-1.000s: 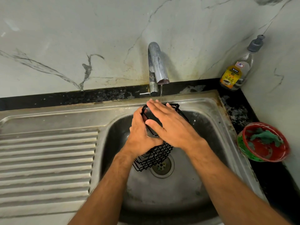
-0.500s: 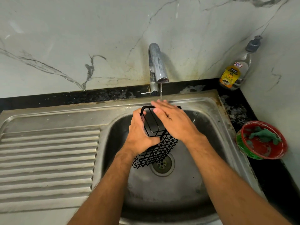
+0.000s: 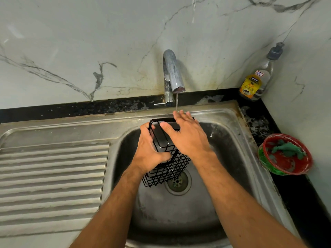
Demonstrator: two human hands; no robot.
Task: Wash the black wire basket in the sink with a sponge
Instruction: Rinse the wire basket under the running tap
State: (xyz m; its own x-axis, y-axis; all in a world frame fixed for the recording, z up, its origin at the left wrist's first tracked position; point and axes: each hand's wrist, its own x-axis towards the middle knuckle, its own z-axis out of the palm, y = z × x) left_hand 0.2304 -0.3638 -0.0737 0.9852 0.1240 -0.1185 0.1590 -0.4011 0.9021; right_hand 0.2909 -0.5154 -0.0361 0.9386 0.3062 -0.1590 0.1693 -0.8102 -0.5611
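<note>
Head view: the black wire-mesh basket (image 3: 166,158) hangs tilted over the stainless steel sink (image 3: 232,158), near its back edge. The left hand (image 3: 149,152) grips its side; the right hand (image 3: 188,136) lies flat, fingers spread, under the thin tap stream (image 3: 176,104). Best to turn the basket so water reaches every wire.

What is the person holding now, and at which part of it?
The left hand grips the black wire basket by its left side wall. The right hand lies flat with straight fingers on its top.
</note>
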